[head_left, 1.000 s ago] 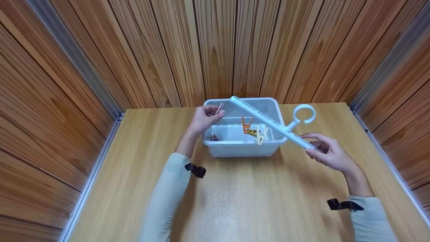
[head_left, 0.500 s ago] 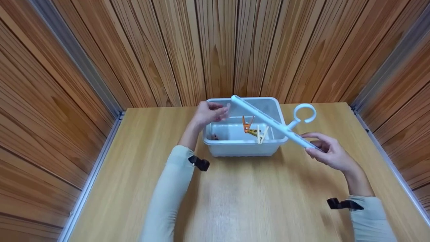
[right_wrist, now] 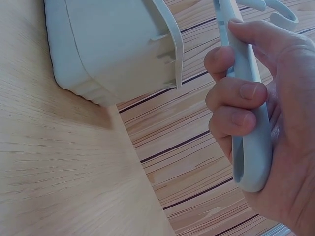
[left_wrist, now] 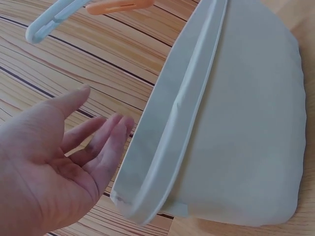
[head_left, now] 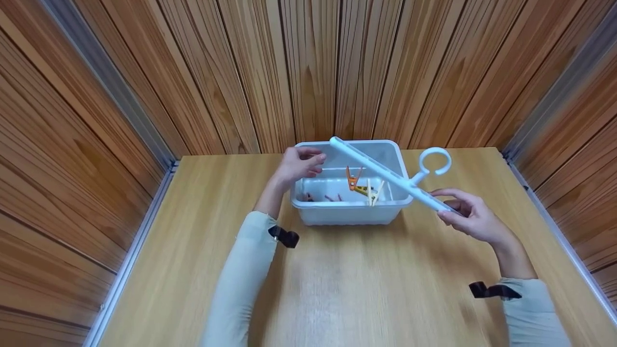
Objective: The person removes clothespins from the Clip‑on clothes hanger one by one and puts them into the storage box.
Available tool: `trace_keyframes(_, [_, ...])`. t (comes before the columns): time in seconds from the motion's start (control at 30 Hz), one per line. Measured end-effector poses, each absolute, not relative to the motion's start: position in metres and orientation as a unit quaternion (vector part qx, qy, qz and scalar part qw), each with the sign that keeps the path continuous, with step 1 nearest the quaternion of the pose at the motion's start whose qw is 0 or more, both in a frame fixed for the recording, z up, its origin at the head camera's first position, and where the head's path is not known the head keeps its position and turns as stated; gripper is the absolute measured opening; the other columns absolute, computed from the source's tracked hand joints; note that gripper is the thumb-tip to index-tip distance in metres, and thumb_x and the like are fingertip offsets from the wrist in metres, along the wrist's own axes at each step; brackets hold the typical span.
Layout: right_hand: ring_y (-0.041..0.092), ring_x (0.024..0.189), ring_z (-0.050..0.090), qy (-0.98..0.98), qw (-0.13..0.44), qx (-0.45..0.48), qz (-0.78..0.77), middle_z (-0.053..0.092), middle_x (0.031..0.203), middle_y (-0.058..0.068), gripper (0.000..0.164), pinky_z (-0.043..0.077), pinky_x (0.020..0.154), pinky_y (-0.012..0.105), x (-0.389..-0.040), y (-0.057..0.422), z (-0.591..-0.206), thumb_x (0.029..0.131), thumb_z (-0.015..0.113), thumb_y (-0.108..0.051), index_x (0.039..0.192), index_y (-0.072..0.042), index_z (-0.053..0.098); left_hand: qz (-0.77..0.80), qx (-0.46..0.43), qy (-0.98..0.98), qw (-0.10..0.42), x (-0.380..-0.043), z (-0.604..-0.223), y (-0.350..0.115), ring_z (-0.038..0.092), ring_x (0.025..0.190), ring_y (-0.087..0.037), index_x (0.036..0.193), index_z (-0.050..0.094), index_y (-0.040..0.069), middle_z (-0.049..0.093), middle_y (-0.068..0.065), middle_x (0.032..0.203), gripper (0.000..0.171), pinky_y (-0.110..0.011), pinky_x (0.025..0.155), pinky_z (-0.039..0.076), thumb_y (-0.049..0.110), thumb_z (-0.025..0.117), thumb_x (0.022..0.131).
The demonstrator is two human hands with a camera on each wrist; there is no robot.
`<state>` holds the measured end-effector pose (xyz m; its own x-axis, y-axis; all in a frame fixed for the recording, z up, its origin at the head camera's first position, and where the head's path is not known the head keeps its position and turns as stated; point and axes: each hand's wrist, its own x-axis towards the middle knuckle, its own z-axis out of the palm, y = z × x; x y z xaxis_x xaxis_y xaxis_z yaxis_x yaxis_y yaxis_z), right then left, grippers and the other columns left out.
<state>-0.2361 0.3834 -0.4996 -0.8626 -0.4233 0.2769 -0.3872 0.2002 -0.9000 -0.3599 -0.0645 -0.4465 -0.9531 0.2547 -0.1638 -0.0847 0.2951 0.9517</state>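
Note:
My right hand [head_left: 475, 217] grips one end of a light blue plastic clothes hanger [head_left: 373, 166], fingers wrapped round its bar in the right wrist view. The hanger slants over a white plastic bin [head_left: 352, 215], hook upward. Along its lower side show an orange clothespin [head_left: 353, 180], a yellow clothespin [head_left: 362, 189] and a cream clothespin [head_left: 373, 193]. My left hand [head_left: 299, 166] is over the bin's left rim with nothing in it, its fingers loosely bent and apart in the left wrist view. Small pinkish pieces [head_left: 333, 198] lie on the bin's floor, partly hidden by the front wall.
The bin stands near the back edge of a wooden table [head_left: 328, 289]. A wood-panelled wall [head_left: 313, 72] rises right behind it, and more panelled walls flank both sides. A dark reddish piece [head_left: 307, 196] lies in the bin's front left corner.
My left hand moved slightly right over the bin and let go of a small pink clothespin. Pinkish pieces now show on the bin's floor. The right hand and hanger stay nearly still.

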Motion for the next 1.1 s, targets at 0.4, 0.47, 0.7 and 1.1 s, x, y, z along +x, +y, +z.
trace_keyframes(0.4, [0.013, 0.061, 0.055, 0.785, 0.01, -0.274, -0.556, 0.072, 0.084, -0.009, 0.046, 0.043, 0.047, 0.029, -0.245, 0.383, -0.482, 0.102, 0.059, 0.02, 0.146, 0.008, 0.062, 0.619, 0.083, 0.771, 0.123, -0.355, -0.45, -0.066, 0.076, 0.131, -0.041, 0.151, 0.068, 0.005, 0.073, -0.018, 0.145, 0.044, -0.047, 0.111, 0.064, 0.027, 0.07, 0.113])
trace_keyframes(0.47, [0.013, 0.06, 0.054, 0.787, 0.012, -0.276, -0.551, 0.071, 0.083, -0.007, 0.046, 0.043, 0.047, 0.028, -0.247, 0.383, -0.477, 0.102, 0.058, 0.019, 0.146, 0.008, 0.062, 0.622, 0.091, 0.769, 0.119, -0.353, -0.45, -0.066, 0.075, 0.133, -0.039, 0.153, 0.067, 0.004, 0.072, -0.018, 0.148, 0.045, -0.049, 0.114, 0.063, 0.027, 0.069, 0.114])
trace_keyframes(0.7, [0.016, 0.058, 0.053, 0.795, 0.006, -0.276, -0.54, 0.068, 0.08, -0.004, 0.045, 0.044, 0.048, 0.028, -0.254, 0.379, -0.465, 0.103, 0.06, 0.018, 0.146, 0.007, 0.062, 0.639, 0.112, 0.754, 0.101, -0.347, -0.451, -0.07, 0.075, 0.135, -0.034, 0.153, 0.068, 0.006, 0.071, -0.018, 0.15, 0.043, -0.049, 0.117, 0.061, 0.024, 0.068, 0.114])
trace_keyframes(1.1, [0.017, 0.052, 0.043, 0.78, 0.028, -0.278, -0.56, 0.063, 0.076, -0.005, 0.041, 0.034, 0.043, 0.035, -0.265, 0.363, -0.466, 0.106, 0.059, 0.014, 0.146, 0.012, 0.058, 0.697, 0.178, 0.687, 0.098, -0.334, -0.459, -0.077, 0.063, 0.153, -0.04, 0.165, 0.053, 0.003, 0.063, -0.024, 0.162, 0.048, -0.052, 0.122, 0.056, 0.013, 0.056, 0.118])
